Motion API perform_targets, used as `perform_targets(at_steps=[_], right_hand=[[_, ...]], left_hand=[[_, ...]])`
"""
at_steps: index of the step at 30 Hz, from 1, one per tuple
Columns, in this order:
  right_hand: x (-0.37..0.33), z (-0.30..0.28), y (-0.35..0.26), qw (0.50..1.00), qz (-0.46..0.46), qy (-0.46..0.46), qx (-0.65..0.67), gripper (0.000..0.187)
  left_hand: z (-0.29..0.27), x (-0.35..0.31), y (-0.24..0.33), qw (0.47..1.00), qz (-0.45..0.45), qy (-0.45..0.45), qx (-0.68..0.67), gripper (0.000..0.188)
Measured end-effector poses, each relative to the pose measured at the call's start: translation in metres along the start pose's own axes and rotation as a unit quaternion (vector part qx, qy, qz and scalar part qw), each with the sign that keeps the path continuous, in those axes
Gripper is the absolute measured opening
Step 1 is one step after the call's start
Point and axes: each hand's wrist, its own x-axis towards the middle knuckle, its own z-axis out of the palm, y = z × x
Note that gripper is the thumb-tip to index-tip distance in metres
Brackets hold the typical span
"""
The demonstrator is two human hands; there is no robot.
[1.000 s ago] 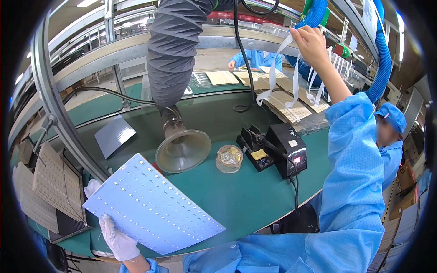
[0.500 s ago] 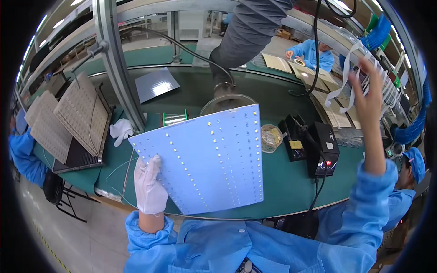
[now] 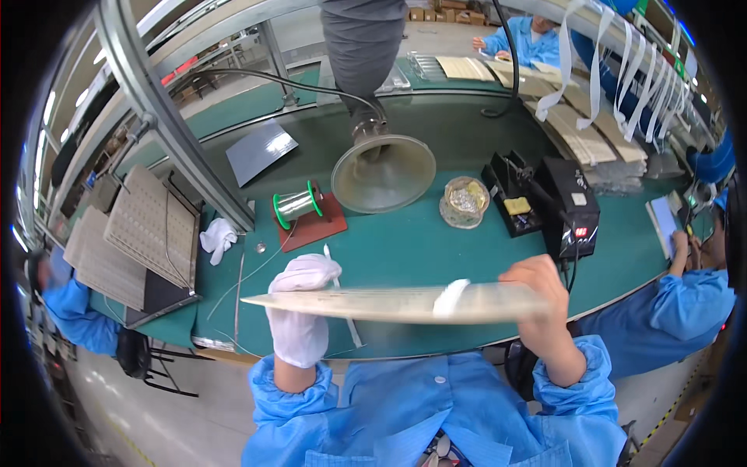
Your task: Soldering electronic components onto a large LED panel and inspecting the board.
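Electronics workshop: soldering station [image 3: 566, 204], solder spool [image 3: 296, 205], fume-extraction funnel [image 3: 384, 179].

Bright overhead light; glare on grey sheet [image 3: 261, 152]; board [image 3: 383, 304] seemingly motion-blurred; edges bowed, corners black.

Your gloved left hand [image 3: 300, 340] and bare right hand [image 3: 543, 305] hold the panel [image 3: 381, 304], nearly edge-on, above the green table [image 3: 405, 253].

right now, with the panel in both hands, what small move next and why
Probably tilt the panel to show a face: it is seen nearly edge-on, so its faces hardly show, while the gloved left hand and bare right hand both hold it.
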Motion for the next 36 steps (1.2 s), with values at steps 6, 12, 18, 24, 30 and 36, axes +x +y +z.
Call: perform_targets(at_steps=[6,12,18,24,30,36], right_hand=[[-0.020,0.011,0.008,0.997,-0.049,0.018,-0.063,0.030],[-0.030,0.022,-0.001,0.996,-0.075,0.027,-0.031,0.034],[-0.031,0.033,-0.006,0.994,-0.086,0.059,-0.017,0.031],[-0.035,0.034,-0.010,0.997,-0.055,0.057,-0.003,0.024],[-0.039,0.037,-0.002,0.995,-0.045,0.080,-0.021,0.027],[-0.043,0.039,0.001,0.995,-0.039,0.084,-0.025,0.028]], left_hand=[[-0.011,-0.011,-0.021,0.980,0.017,-0.039,0.194,0.016],[-0.042,-0.030,-0.039,0.983,0.019,-0.065,0.169,0.018],[-0.053,-0.026,-0.047,0.980,0.063,-0.119,0.144,0.027],[-0.053,-0.032,-0.051,0.996,0.002,-0.089,-0.012,0.031],[-0.052,-0.031,-0.047,0.974,-0.123,-0.001,-0.189,0.023],[-0.050,-0.029,-0.049,0.947,-0.181,0.020,-0.265,0.025]])
